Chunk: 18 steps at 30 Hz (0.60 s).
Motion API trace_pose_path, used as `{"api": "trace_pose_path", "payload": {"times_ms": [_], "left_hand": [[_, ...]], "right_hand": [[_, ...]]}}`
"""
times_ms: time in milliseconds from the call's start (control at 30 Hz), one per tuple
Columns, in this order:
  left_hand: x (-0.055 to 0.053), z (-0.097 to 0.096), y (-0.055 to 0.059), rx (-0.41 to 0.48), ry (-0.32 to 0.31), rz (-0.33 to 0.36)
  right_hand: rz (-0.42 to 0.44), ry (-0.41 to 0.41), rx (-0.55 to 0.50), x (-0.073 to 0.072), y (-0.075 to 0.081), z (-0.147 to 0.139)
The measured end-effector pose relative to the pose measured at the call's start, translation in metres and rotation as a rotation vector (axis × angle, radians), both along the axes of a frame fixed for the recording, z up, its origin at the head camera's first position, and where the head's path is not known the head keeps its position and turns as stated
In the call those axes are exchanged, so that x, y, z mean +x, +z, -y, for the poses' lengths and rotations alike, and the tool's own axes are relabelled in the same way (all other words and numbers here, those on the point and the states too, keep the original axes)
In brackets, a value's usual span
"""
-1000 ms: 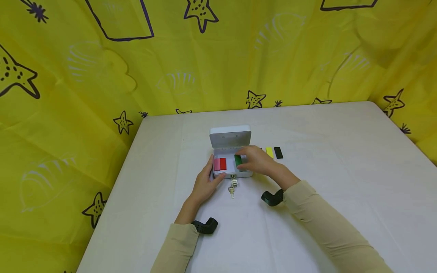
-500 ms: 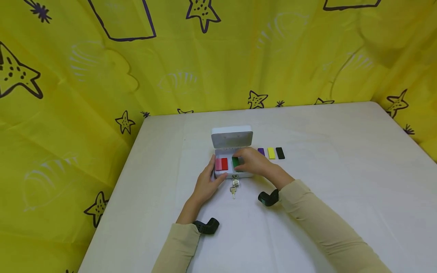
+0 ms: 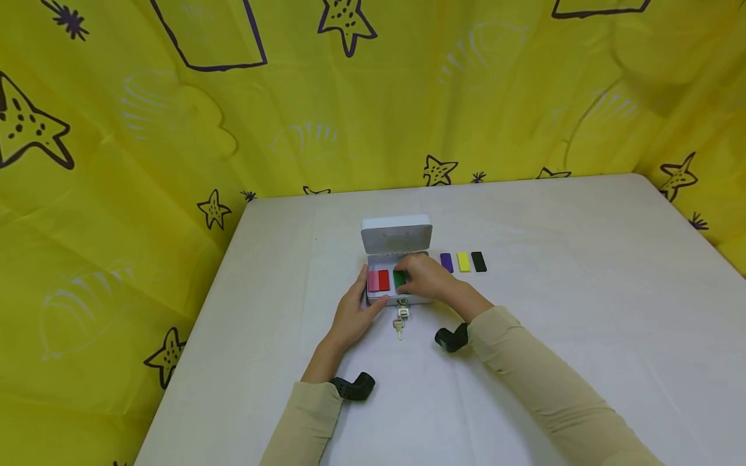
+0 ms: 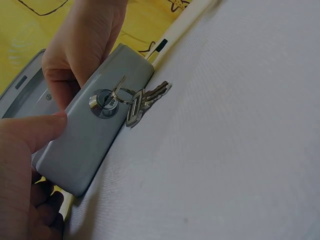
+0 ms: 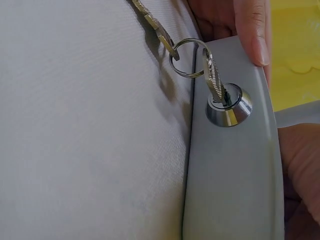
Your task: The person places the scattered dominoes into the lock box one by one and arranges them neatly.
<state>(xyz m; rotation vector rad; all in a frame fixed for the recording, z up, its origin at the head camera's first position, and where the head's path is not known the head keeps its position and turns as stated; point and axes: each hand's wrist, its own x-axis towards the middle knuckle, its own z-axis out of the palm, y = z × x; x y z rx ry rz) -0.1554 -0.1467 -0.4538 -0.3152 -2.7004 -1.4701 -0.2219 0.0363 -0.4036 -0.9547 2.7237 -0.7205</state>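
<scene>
A small white cash box (image 3: 396, 241) stands on the table with its lid raised. My left hand (image 3: 352, 315) holds its left end, thumb on the front rim and fingers along the side. Inside, a pink block (image 3: 373, 281) and a red block (image 3: 383, 280) lie side by side at the left. My right hand (image 3: 428, 277) reaches in and pinches a green block (image 3: 399, 280), a small gap to the right of the red one. In the left wrist view, a key sits in the front lock (image 4: 103, 105), with another key (image 4: 142, 102) hanging from its ring.
Right of the box, a purple block (image 3: 446, 263), a yellow block (image 3: 463, 262) and a black block (image 3: 478, 261) lie in a row on the white-covered table (image 3: 524, 375). A yellow patterned curtain (image 3: 373, 129) hangs behind the table.
My right hand has shifted left with the green block, bringing it nearer the red one. The purple block has come into full view. My left hand stays on the box.
</scene>
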Motion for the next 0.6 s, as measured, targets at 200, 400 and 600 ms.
{"api": "trace_pose_path", "payload": {"times_ms": [200, 400, 600], "left_hand": [[-0.0007, 0.0005, -0.0003, -0.004, 0.002, 0.000], [-0.0009, 0.0012, -0.0007, -0.007, 0.004, -0.002], [-0.0006, 0.0010, -0.0002, 0.005, -0.002, -0.009]], "right_hand": [[0.011, -0.013, 0.011, -0.0006, -0.0005, 0.0021], [0.011, -0.016, 0.007, -0.0022, -0.0018, 0.0051], [0.015, -0.023, 0.001, -0.0025, -0.0025, 0.0089]]}}
